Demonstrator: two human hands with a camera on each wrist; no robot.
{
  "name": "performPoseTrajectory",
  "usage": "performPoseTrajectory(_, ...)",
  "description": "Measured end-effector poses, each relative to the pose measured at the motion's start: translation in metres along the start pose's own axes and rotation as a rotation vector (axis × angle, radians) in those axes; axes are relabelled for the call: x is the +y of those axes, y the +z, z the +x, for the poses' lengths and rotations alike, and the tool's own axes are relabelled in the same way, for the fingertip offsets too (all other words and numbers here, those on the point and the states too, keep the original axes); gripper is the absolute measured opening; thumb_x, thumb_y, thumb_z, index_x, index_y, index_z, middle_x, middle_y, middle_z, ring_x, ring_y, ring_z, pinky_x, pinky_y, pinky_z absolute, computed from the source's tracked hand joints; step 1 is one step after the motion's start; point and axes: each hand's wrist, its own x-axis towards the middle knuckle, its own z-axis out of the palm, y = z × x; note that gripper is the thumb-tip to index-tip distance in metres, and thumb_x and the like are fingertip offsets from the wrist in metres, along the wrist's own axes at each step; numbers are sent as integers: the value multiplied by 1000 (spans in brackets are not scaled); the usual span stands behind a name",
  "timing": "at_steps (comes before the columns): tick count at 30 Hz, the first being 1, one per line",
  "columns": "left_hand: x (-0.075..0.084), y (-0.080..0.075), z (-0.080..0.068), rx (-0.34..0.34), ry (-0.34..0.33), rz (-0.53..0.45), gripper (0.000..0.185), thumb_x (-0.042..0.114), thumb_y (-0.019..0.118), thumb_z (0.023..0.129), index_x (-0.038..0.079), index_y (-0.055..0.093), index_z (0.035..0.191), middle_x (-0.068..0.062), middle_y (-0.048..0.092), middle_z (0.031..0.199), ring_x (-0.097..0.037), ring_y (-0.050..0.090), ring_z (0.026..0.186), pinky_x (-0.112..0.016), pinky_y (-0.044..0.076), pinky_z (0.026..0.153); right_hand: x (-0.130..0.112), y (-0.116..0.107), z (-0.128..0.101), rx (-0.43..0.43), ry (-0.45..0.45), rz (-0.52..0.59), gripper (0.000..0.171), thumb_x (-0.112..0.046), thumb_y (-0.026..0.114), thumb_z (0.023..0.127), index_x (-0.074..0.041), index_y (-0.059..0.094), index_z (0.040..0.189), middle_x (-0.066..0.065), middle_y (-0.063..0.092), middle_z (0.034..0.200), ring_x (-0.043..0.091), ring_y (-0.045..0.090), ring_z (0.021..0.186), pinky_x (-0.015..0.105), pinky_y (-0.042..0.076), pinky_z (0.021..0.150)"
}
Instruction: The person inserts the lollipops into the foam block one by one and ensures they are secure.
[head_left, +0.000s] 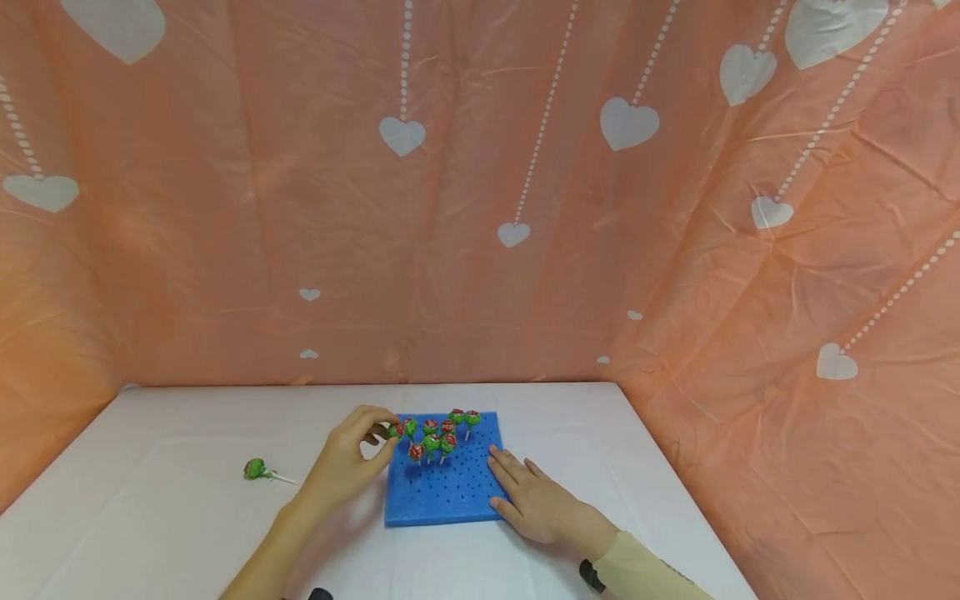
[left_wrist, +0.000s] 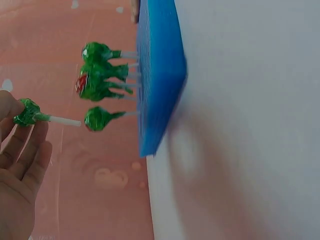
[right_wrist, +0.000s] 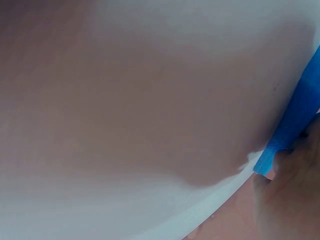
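— Careful: left hand (head_left: pixel 347 457) pinches a lollipop (left_wrist: pixel 29 113) just off the blue foam board (head_left: pixel 450 492).
— Right hand (head_left: pixel 528 493) lies flat on it; a tilted stick could topple its neighbours (head_left: pixel 438 433).

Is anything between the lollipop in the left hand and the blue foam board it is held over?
Nothing visible. The left hand pinches a green-wrapped lollipop with its white stick aimed at the blue perforated foam board; other standing green-wrapped lollipops sit beside its path, not across it.
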Motion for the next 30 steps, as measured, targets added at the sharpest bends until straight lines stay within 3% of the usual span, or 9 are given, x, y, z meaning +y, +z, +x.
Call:
performPoseTrajectory(13,17,24,13,-39,-72,-66,33,-7,79,85,2,67,114,-4,66,112,-15,65,92,-35,62,76,1,2,1,-9,16,-13,70,-50,34,112,-6,24,165,7,14,174,26,18,159,53,22,126)
performPoseTrajectory(19,21,35,21,-67,-62,-91,32,-6,78,86,2,67,115,-5,65,114,-16,66,95,-33,62,78,2,3,2,-12,12,-19,69,-49,33,112,-6,23,165,7,15,174,26,18,159,53,23,126)
performPoseTrajectory(30,26,50,32,-164,-120,-90,30,0,77,90,4,70,119,-5,63,119,-21,65,95,-40,61,82,1,2,1,18,-3,-33,69,-50,33,112,-4,26,164,10,17,173,29,21,158,56,25,125)
